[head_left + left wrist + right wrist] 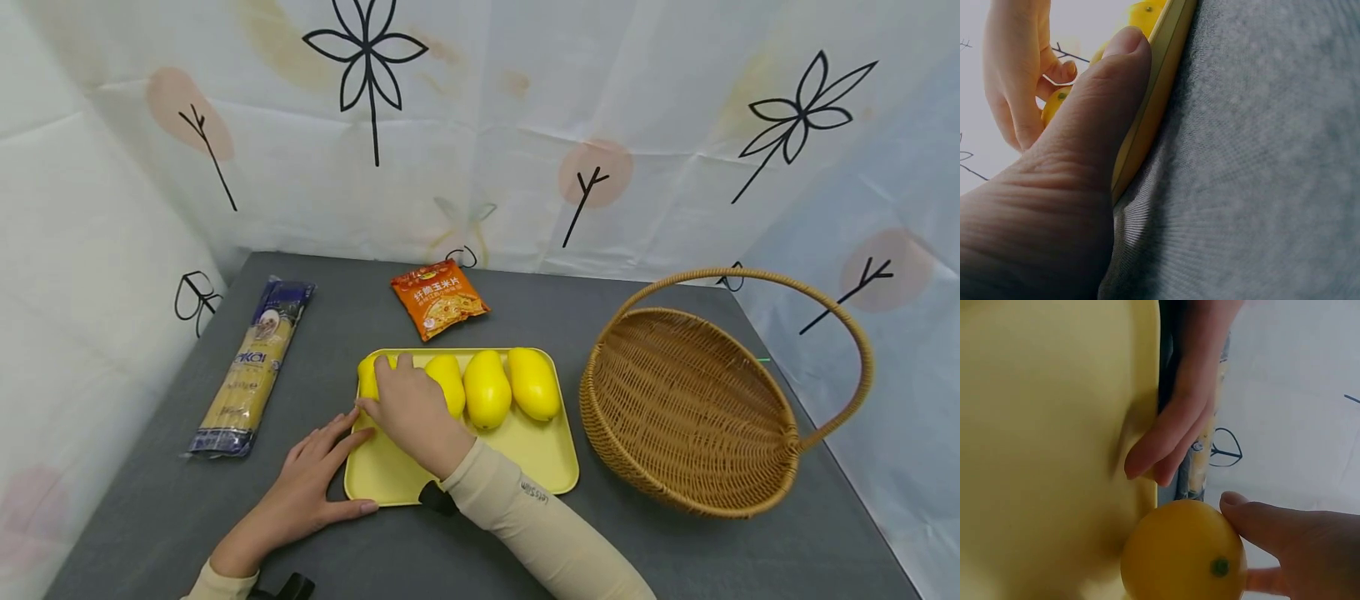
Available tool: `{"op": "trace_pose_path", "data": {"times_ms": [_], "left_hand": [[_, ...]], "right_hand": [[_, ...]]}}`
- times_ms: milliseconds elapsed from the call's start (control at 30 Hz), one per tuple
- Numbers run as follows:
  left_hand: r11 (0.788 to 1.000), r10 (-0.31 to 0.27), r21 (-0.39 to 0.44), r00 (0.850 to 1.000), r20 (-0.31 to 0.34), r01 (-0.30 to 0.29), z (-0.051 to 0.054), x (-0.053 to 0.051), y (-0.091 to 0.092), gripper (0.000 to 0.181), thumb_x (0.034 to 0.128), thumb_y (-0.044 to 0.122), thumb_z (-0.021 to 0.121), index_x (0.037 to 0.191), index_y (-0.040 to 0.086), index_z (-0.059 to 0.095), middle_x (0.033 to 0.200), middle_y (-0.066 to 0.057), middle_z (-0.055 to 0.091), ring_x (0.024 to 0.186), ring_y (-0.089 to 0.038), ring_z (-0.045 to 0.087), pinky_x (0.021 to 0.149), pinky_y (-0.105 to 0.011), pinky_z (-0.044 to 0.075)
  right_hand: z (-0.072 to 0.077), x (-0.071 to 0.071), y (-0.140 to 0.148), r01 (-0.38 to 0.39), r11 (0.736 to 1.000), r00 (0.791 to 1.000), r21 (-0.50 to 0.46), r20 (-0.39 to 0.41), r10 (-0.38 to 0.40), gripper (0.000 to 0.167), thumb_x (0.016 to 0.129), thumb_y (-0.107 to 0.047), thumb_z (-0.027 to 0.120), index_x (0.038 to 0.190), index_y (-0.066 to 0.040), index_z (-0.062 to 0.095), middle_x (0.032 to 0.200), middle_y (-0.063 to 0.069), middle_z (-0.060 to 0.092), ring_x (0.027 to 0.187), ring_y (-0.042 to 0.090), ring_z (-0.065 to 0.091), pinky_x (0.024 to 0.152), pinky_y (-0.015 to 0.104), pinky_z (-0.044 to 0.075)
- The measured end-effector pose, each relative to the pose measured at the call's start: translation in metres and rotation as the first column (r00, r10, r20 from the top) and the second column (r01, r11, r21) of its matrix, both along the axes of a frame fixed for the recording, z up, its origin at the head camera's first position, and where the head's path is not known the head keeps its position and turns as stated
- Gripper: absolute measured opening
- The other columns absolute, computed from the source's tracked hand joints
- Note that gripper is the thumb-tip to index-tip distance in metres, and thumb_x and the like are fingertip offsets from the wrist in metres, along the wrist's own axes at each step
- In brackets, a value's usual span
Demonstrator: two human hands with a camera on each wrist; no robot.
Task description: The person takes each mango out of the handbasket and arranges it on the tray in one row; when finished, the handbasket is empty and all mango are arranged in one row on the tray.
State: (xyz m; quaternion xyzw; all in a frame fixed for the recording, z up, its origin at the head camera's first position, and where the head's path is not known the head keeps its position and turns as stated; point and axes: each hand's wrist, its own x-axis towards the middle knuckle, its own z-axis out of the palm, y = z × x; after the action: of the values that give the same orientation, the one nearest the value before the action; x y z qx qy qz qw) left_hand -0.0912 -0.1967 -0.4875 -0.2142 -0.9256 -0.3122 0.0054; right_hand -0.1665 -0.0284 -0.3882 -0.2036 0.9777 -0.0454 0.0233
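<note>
My right hand (pixel 420 417) reaches over a yellow tray (pixel 528 458) and grips the leftmost lemon (pixel 367 380), partly covering it. The right wrist view shows the thumb against the side of that lemon (pixel 1175 556), near a green stem mark. Three more lemons lie in a row to its right, the nearest one (pixel 447 382) partly behind my hand. My left hand (pixel 307 479) rests at the tray's left front corner, fingers extended along the left edge and thumb by the front edge. In the left wrist view, its thumb (pixel 1097 100) lies against the tray's side.
A wicker basket (pixel 690 417) with a tall handle stands right of the tray. An orange snack bag (pixel 440 300) lies behind the tray. To the left is a long pack of noodles (pixel 255 367). Patterned cloth (pixel 487 125) hangs behind the grey table (pixel 540 550).
</note>
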Motion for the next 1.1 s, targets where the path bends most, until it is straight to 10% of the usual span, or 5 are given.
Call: {"op": "trace_pose_path", "data": {"times_ms": [467,1100], "left_hand": [[1.000,0.011,0.001,1.000,-0.004,-0.011,-0.001,0.001,-0.001,0.084,0.0739,0.058,0.074,0.144,0.024,0.043,0.157,-0.005,0.025,0.139,-0.038,0.027,0.102,-0.063,0.020],[1.000,0.003,-0.008,1.000,-0.024,-0.003,0.001,0.001,0.001,0.084,0.0744,0.058,0.074,0.142,0.016,0.046,0.156,-0.007,0.026,0.138,-0.038,0.028,0.102,-0.062,0.021]], "right_hand": [[0.013,0.016,0.013,-0.162,0.955,0.987,0.247,0.053,0.153,0.073,0.079,-0.061,0.065,0.136,-0.017,0.050,0.113,0.004,0.055,0.088,0.016,0.057,0.069,0.028,0.052],[-0.002,0.020,0.030,-0.157,0.968,0.978,0.197,-0.103,0.180,0.066,0.083,-0.059,0.064,0.130,-0.014,0.053,0.118,0.005,0.054,0.100,0.022,0.048,0.074,0.036,0.046]]}}
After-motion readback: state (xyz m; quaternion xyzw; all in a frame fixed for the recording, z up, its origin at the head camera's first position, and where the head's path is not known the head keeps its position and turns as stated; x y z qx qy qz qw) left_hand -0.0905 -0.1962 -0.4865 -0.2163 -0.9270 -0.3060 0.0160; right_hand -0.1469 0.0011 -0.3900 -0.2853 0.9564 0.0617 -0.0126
